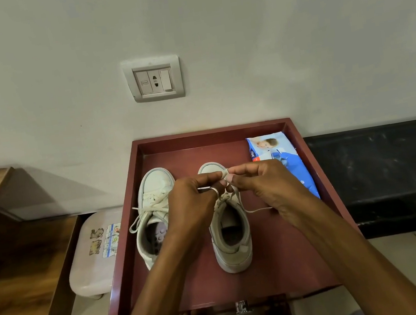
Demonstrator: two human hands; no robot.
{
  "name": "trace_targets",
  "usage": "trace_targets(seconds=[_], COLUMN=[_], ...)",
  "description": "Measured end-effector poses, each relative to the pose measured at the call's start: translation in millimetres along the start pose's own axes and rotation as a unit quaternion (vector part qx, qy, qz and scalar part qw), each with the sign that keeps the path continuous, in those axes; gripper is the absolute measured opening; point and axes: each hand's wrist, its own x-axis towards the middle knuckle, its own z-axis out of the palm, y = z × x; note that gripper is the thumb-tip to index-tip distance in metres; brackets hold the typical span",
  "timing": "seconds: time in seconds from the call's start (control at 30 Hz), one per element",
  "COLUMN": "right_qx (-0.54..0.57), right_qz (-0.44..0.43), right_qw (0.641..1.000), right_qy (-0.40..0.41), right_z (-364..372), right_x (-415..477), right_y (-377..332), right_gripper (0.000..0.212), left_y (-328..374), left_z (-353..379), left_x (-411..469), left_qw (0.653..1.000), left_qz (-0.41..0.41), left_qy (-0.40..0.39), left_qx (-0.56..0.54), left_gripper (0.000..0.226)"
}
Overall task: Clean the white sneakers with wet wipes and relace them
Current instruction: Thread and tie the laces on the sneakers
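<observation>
A dark red wooden table top (212, 137), square with a raised rim, is set against a pale wall. A rounded pinkish plastic stool (92, 255) is seen just beside its left edge.

Two white sneakers of smooth, slightly scuffed material stand side by side near the middle. Their long axes run from near edge to far edge, toes toward the wall. The left sneaker (152, 192) is laced, with flat lace ends trailing to its left. The right sneaker (233, 250) is partly hidden at the tongue by the hands.

A glossy blue wet wipes pack (283, 162) lies flat along the right edge, toward the far right corner.

The left hand (194, 199) and right hand (262, 184) are held together above the right sneaker, fingertips curled and pinching its white lace (258, 209), one thin end of which trails rightward.
</observation>
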Motion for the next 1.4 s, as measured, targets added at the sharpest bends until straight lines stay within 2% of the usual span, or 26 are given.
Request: trace_targets(seconds=[0.23,0.47,0.63,0.73,0.93,1.1,1.17,1.27,1.4], right_qx=[-0.012,-0.019,-0.021,0.004,0.006,-0.017,-0.022,-0.031,-0.044], right_qz=[0.011,0.025,0.042,0.05,0.06,0.047,0.027,0.005,0.013], right_qw=[0.999,0.999,0.999,0.998,0.997,0.996,0.997,0.999,0.999], right_qy=[-0.031,-0.032,-0.025,-0.023,-0.042,-0.075,-0.065,-0.04,-0.017], right_z=[1.2,0.7,2.4,1.4,0.1,-2.0,-0.7,2.5,5.7], right_x=[-1.3,0.8,3.9,2.9,1.9,-2.1,-2.2,1.2,5.0], right_y=[-6.3,-3.9,-0.9,-0.8,0.2,-5.0,-4.8,-2.5,1.9], right_gripper=[0.026,0.019,0.026,0.019,0.014,0.016,0.015,0.018,0.021], left_y=[-0.2,-1.2,0.2,0.5,0.5,-3.3,-4.5,-2.9,-0.5], left_z=[0.4,-1.2,0.4,-0.9,-3.8,-6.1,-6.6,-5.5,-6.0], left_x=[0.3,-0.1,1.8,2.0,2.8,7.4,8.3,5.9,5.3], left_qw=[1.0,1.0,0.999,1.0,0.996,0.999,0.999,0.996,0.991], left_qz=[0.005,0.021,0.041,0.024,0.041,0.012,0.014,0.049,0.073], left_qy=[0.0,0.004,-0.011,-0.018,-0.025,-0.009,-0.028,-0.032,-0.03], left_qx=[0.015,0.002,0.033,0.008,0.069,0.045,0.034,0.067,0.111], left_gripper=[0.021,0.016,0.022,0.023,0.012,0.027,0.032,0.014,0.015])
